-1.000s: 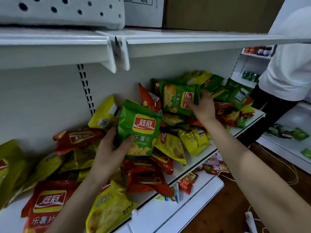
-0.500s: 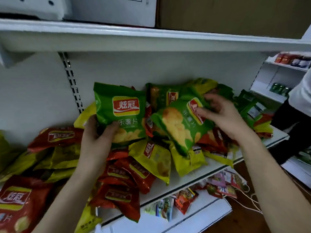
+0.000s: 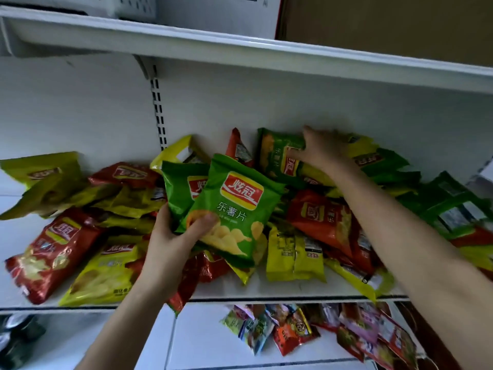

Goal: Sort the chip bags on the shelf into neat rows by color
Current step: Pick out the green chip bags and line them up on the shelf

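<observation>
My left hand (image 3: 170, 244) grips two green chip bags by their lower edges, the front green bag (image 3: 237, 206) overlapping the rear green bag (image 3: 180, 182), both held upright above the pile. My right hand (image 3: 324, 153) reaches to the back of the shelf (image 3: 266, 292). Its fingers are spread over a third green bag (image 3: 274, 156) that leans on the back wall. Red bags (image 3: 58, 252) and yellow bags (image 3: 104, 273) lie mixed on the left. More green bags (image 3: 450, 206) are heaped at the right.
A red bag (image 3: 320, 217) and a yellow bag (image 3: 293, 259) lie under my right forearm. The upper shelf (image 3: 240, 52) hangs close overhead with boxes on it. The lower shelf (image 3: 213, 340) carries several small snack packets (image 3: 293, 329).
The green bag my right hand carried now sits in my left hand with the first one. My right hand has gone back to another green bag at the wall.
</observation>
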`<state>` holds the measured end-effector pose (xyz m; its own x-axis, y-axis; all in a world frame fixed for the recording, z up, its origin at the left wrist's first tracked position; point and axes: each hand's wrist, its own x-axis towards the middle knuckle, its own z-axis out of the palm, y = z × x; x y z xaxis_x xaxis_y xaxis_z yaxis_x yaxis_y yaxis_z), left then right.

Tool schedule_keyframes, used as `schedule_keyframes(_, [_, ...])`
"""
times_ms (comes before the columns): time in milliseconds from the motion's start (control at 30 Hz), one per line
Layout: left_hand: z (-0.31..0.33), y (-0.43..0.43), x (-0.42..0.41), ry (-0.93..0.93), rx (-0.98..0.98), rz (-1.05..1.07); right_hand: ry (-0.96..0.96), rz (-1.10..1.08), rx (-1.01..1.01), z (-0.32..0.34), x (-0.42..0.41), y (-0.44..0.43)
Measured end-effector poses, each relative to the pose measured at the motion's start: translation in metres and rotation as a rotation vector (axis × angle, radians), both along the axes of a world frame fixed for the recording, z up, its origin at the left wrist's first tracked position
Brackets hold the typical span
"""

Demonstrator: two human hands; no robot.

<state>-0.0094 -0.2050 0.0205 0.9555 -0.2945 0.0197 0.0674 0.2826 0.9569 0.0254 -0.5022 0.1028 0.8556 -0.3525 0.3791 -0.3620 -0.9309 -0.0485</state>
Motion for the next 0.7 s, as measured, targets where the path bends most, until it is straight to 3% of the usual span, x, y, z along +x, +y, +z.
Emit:
schedule_keyframes(100, [0.001,0.005,-0.004,-0.026,0.039,0.053,-0.101,0.054,0.025,0.002,0.005,0.001])
schedule_keyframes(233, [0.003,0.009,-0.005,-0.05,-0.002,0.17,-0.526,0.14,0.367,0.027,-0.028,0.009])
schedule_keyframes(333, [0.005,0.008,-0.008,-0.062,-0.063,0.25,-0.63,0.186,0.759,0.028,-0.069,0.018])
schedule_keyframes(400, [0.006,0.004,-0.013,-0.069,-0.066,0.254,-0.57,0.285,1.083,0.019,-0.095,0.031])
schedule_keyframes(467, [0.004,0.0,-0.017,-0.051,-0.079,0.241,-0.387,0.36,1.211,0.01,-0.118,0.044])
schedule_keyframes(600, [-0.001,0.001,-0.024,-0.022,-0.073,0.156,0.091,0.372,1.044,-0.001,-0.145,0.067])
schedule_keyframes(700, [-0.007,0.002,-0.035,-0.048,-0.033,0.024,0.135,0.372,0.984,-0.003,-0.151,0.084])
